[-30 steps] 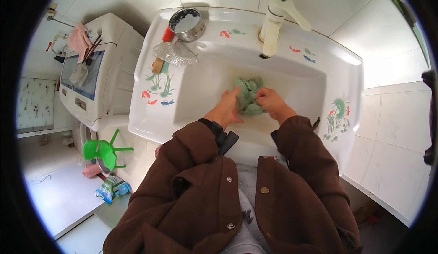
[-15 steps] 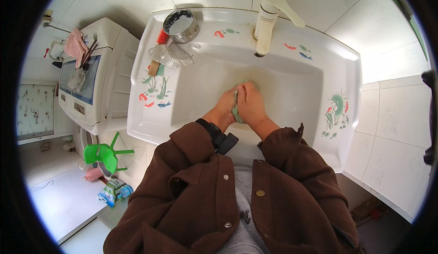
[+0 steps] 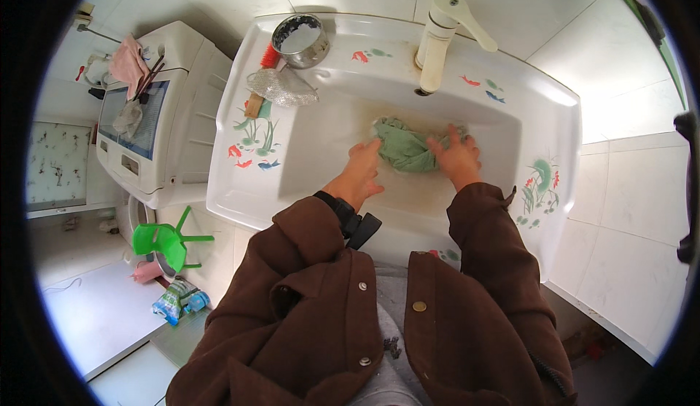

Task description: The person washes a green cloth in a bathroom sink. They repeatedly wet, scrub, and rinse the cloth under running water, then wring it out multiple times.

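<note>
A crumpled green cloth [image 3: 405, 148] lies in the basin of the white sink [image 3: 321, 173], in slightly cloudy water. Just left of the cloth is my left hand [image 3: 358, 172], fingers apart and thumb out, holding nothing; its fingertips come close to the cloth's edge. My right hand [image 3: 459, 159] rests at the cloth's right end with fingers spread, touching it without a closed grip. Above the basin stands a cream faucet [image 3: 436, 52], its lever pointing right.
On the sink's left rim sit a metal bowl [image 3: 300, 41], a silvery mesh pad [image 3: 283, 87] and a red-bristled brush [image 3: 270, 57]. A white washing machine [image 3: 157, 114] stands left, with a pink cloth [image 3: 130, 65] on top. Below it is a green chair [image 3: 166, 244].
My hands were pressed together around the bunched cloth. They have parted, the right moving rightward, and the cloth now lies spread wider in the basin. The view has shifted slightly.
</note>
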A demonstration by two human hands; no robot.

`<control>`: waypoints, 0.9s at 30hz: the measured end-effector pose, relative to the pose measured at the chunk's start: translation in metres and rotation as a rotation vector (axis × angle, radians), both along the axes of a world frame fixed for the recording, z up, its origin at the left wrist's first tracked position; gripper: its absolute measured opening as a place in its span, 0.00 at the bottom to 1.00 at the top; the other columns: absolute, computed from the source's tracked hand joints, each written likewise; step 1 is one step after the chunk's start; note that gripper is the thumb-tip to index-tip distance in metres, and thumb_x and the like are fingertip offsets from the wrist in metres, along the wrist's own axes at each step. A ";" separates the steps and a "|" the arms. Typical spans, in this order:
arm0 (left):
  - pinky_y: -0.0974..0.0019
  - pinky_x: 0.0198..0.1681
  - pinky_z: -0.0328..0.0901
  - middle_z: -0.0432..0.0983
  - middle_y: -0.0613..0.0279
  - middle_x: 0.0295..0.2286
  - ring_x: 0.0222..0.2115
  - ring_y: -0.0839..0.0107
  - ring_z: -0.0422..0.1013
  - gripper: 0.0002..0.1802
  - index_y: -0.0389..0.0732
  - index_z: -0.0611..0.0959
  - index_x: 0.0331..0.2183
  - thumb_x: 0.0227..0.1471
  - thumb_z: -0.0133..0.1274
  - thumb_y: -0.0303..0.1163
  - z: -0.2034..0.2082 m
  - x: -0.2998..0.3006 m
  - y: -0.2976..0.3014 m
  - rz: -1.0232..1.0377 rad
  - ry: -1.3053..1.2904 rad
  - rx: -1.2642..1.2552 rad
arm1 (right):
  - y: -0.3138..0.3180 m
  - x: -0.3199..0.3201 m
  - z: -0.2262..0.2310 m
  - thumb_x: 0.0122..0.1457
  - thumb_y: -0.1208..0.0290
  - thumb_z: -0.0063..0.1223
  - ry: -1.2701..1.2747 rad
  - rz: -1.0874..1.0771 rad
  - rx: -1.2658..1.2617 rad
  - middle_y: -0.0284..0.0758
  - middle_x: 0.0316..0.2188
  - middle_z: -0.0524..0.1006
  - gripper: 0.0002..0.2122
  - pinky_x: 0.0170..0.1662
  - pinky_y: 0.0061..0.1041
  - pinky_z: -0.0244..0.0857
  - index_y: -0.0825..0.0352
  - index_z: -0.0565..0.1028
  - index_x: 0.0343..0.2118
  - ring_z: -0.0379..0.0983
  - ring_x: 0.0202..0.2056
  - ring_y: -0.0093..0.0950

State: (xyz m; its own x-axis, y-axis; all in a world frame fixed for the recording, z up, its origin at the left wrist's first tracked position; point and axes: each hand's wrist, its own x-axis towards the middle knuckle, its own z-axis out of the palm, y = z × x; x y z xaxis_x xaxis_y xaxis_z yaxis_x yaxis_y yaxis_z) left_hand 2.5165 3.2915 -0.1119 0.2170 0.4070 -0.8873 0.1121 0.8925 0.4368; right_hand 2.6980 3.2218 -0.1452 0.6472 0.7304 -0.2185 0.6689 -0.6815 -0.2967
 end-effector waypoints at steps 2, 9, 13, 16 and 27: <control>0.34 0.52 0.50 0.29 0.57 0.61 0.59 0.45 0.37 0.42 0.53 0.43 0.60 0.51 0.47 0.51 -0.006 -0.006 0.002 0.026 0.011 -0.033 | -0.007 -0.011 -0.008 0.49 0.55 0.54 0.041 0.365 -0.191 0.50 0.54 0.56 0.22 0.47 0.37 0.62 0.63 0.72 0.44 0.63 0.46 0.52; 0.32 0.51 0.49 0.34 0.56 0.60 0.59 0.47 0.39 0.40 0.53 0.46 0.59 0.52 0.46 0.52 -0.017 -0.009 0.002 0.074 -0.009 -0.039 | 0.020 -0.013 -0.023 0.42 0.75 0.52 0.684 -0.030 0.040 0.48 0.45 0.66 0.21 0.45 0.35 0.63 0.65 0.70 0.44 0.66 0.46 0.43; 0.37 0.48 0.56 0.57 0.55 0.53 0.52 0.54 0.56 0.30 0.50 0.63 0.51 0.52 0.45 0.54 -0.022 -0.015 0.011 0.137 -0.311 -0.163 | 0.010 -0.048 0.016 0.42 0.78 0.47 0.940 0.294 0.350 0.45 0.40 0.69 0.17 0.45 0.35 0.62 0.68 0.69 0.39 0.66 0.43 0.42; 0.50 0.41 0.65 0.70 0.59 0.40 0.40 0.61 0.68 0.22 0.47 0.72 0.41 0.53 0.45 0.53 -0.025 -0.020 0.016 0.107 -0.616 -0.233 | 0.005 -0.081 0.041 0.43 0.76 0.46 0.851 0.505 0.567 0.46 0.40 0.68 0.15 0.45 0.36 0.62 0.69 0.68 0.38 0.66 0.42 0.43; 0.65 0.26 0.67 0.72 0.63 0.28 0.27 0.70 0.70 0.14 0.43 0.75 0.33 0.56 0.41 0.42 -0.030 0.012 -0.002 0.135 -0.610 -0.009 | 0.007 -0.079 0.045 0.54 0.65 0.43 0.624 0.267 0.519 0.53 0.34 0.71 0.14 0.40 0.40 0.63 0.72 0.67 0.37 0.67 0.37 0.51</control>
State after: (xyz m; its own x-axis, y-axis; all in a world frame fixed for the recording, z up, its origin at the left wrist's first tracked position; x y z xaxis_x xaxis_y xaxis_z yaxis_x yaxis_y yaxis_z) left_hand 2.5284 3.2897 -0.1417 0.6326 0.4594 -0.6235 -0.2692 0.8853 0.3792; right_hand 2.6193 3.2291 -0.1002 0.3119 0.9473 -0.0731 0.3978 -0.2000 -0.8954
